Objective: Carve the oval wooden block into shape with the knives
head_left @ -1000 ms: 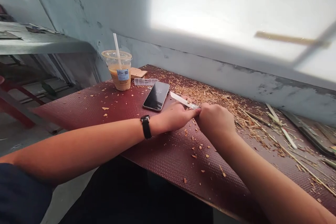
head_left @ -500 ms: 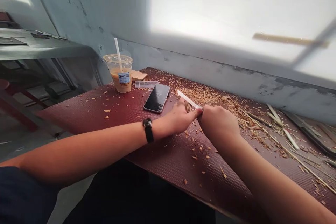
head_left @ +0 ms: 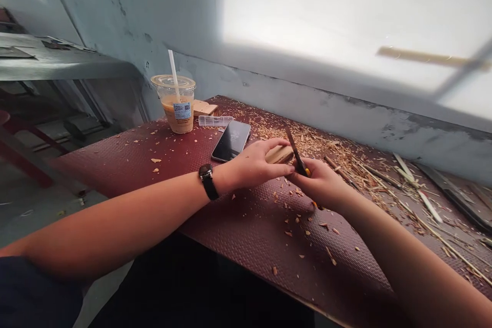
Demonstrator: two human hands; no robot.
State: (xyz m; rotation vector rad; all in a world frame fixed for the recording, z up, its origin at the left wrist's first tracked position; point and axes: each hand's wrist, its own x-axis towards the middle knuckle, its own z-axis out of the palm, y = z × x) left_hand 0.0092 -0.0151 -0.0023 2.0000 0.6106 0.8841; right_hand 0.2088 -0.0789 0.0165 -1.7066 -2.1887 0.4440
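Observation:
My left hand (head_left: 255, 164), with a black watch (head_left: 207, 180) on its wrist, grips a small block of wood (head_left: 280, 155) between thumb and fingers above the table. A knife (head_left: 295, 151) with a long dark blade and yellow on its handle is in my closed right hand (head_left: 317, 180). Its blade points up and slightly left, beside the near end of the wood. My two hands meet or nearly meet at the thumbs. Most of the handle is hidden by my right fingers. A phone (head_left: 231, 141) lies just beyond my left hand.
Wood shavings (head_left: 323, 138) cover the back of the dark red table (head_left: 246, 236). A lidded plastic cup (head_left: 179, 107) with a straw stands at the back left, near wooden pieces (head_left: 203, 108) and a clear plastic case (head_left: 215, 121). Strips and a long dark blade (head_left: 453, 195) lie right.
My right hand has turned and dropped a little, so the blade stands steeper and looks dark instead of bright. More of the wood in my left hand shows.

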